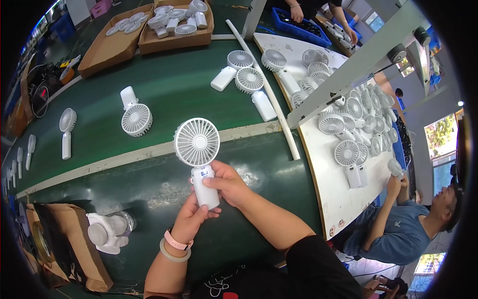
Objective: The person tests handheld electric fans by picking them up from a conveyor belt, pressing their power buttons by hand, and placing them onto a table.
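A white handheld fan [197,142] stands upright before me, its round grille facing me and its handle held from both sides. My left hand [190,212] grips the bottom of the handle. Around the upper handle, my right hand [226,183] is closed, the thumb pressed on its front near a small blue mark. Past it, on the green conveyor belt [174,74], lies another fan [135,117] with its handle pointing away. Further left on the belt is one more fan [67,127], followed by several others.
Many fans [356,119] crowd a white table [318,169] on the right, where a person [408,224] handles one. A white bar [264,84] and a metal post [343,70] border it. Cardboard trays [174,44] hold fans at the far left. A wrapped jar [107,230] stands near left.
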Demonstrator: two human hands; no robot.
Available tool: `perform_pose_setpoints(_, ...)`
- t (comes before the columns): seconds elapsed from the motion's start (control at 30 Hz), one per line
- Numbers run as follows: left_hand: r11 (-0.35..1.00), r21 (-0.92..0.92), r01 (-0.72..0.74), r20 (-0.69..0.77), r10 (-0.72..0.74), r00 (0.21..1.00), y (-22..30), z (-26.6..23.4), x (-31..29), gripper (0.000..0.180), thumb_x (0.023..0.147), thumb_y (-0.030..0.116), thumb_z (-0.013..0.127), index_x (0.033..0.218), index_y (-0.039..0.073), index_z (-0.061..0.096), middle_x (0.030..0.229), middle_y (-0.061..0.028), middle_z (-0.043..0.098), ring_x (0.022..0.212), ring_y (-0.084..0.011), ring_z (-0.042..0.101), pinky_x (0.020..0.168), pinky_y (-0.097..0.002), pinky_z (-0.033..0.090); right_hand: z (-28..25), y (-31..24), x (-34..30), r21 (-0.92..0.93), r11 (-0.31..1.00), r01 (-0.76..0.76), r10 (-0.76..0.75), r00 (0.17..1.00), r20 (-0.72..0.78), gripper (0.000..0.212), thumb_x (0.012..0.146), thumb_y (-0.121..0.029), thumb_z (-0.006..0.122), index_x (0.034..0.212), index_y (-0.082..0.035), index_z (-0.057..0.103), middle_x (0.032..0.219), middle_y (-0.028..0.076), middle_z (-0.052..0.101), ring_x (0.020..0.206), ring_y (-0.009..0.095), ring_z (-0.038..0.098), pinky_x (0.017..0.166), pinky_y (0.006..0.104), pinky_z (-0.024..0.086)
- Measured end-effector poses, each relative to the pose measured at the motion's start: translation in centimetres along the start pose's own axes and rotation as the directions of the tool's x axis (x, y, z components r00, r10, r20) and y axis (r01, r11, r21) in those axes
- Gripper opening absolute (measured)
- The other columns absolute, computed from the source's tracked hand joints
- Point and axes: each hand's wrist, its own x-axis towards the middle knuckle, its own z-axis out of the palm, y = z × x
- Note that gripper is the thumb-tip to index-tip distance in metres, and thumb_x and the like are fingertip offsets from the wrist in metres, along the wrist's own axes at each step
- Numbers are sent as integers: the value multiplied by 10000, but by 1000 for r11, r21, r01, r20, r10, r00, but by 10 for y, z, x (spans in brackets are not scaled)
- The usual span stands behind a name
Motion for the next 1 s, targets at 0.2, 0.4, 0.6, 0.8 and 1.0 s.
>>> perform_pose_setpoints(0.2, 1000, -1, 1, 18, -1, 1000, 1, -1, 1, 414, 912, 167, 450, 1280, 20, 328, 1192, -175, 494, 958, -218, 571, 840, -338, 471, -1, -1, 1, 14, 1000, 2, -3, 1000, 2, 345, 814, -123, 577, 1128, -23, 476, 1013, 127, 599, 881, 189, 610, 772, 327, 506)
perform_pose_setpoints(0.4, 998, -63, 5, 16, -4, 1000, -1, -4, 1, 422, 899, 165, 479, 1272, 21, 342, 1197, -178, 498, 1007, -238, 562, 869, -356, 465, -4, 5, 5, -94, 995, 40, -41, 999, -11, 351, 839, -145, 568, 1152, -24, 466, 1039, 105, 588, 905, 159, 589, 755, 298, 499)
perform_pose_setpoints(0.6, 969, -215, -121, -4, 123, 992, 1, -8, 4, 470, 846, 111, 559, 1264, 44, 356, 1117, -128, 542, 972, -258, 578, 845, -385, 481, -2, 9, 0, -418, 874, 248, -178, 963, 201, 426, 922, -316, 463, 1216, -8, 460, 1074, 83, 547, 987, 147, 518, 830, 273, 429)
perform_pose_setpoints(0.8, 896, -420, -146, -83, 122, 989, 5, -12, 1, 471, 799, 17, 583, 1220, 110, 394, 1008, -90, 569, 913, -254, 595, 770, -411, 513, 3, 16, 11, -17, 999, 28, -29, 996, -89, 385, 904, -287, 499, 1186, -25, 474, 1067, 122, 555, 962, 214, 544, 817, 341, 471)
perform_pose_setpoints(1.0, 862, -473, -182, -163, 117, 980, 7, -18, 1, 442, 771, -37, 579, 1149, 139, 429, 983, -86, 565, 894, -249, 593, 762, -434, 508, 5, 3, 67, -659, 725, 200, -350, 931, -102, 280, 829, -31, 551, 1102, -20, 489, 1057, 90, 548, 918, 165, 550, 768, 283, 472)
